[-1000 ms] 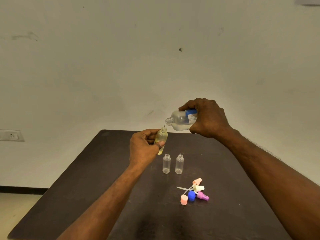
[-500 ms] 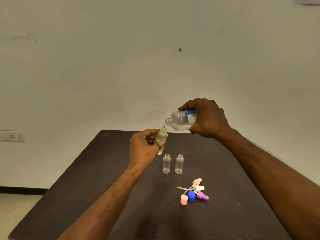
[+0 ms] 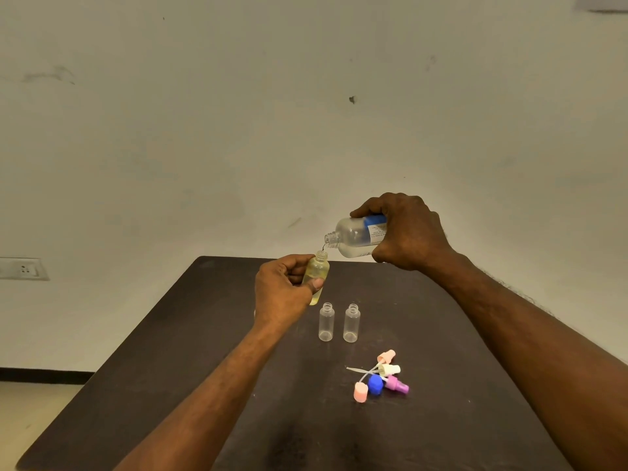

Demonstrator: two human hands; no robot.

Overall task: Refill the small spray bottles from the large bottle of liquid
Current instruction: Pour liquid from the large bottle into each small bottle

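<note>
Nothing has visibly moved since the earlier frames: both hands keep the same pose, and the thin stream still runs from the large bottle (image 3: pixel 356 236) into the small spray bottle (image 3: pixel 317 274)

Right hand (image 3: pixel 406 232) grips the large bottle from above, fingers and thumb wrapped round its labelled body. Bottle is tipped nearly flat, open neck pointing left and slightly down, held in the air over the far edge of the table (image 3: pixel 170 351)

Left hand (image 3: pixel 283 292) holds the small spray bottle roughly upright, thumb pressed across its front, fingers curled behind it. Its mouth sits just below the large bottle's neck, apart from it and joined only by the stream. The liquid inside looks yellowish and reaches high up the body; exact level is hard to read behind the thumb

Two empty small bottles (image 3: pixel 326 321) (image 3: pixel 351 322) stand upright and uncapped side by side on the table, just below the left hand, same spot as before

The loose spray tops and caps (image 3: pixel 379 377) stay in one cluster nearer the camera: pink, white, blue, purple, with thin dip tubes sticking out to the left. Wall socket (image 3: pixel 23 268) at the left edge
</note>
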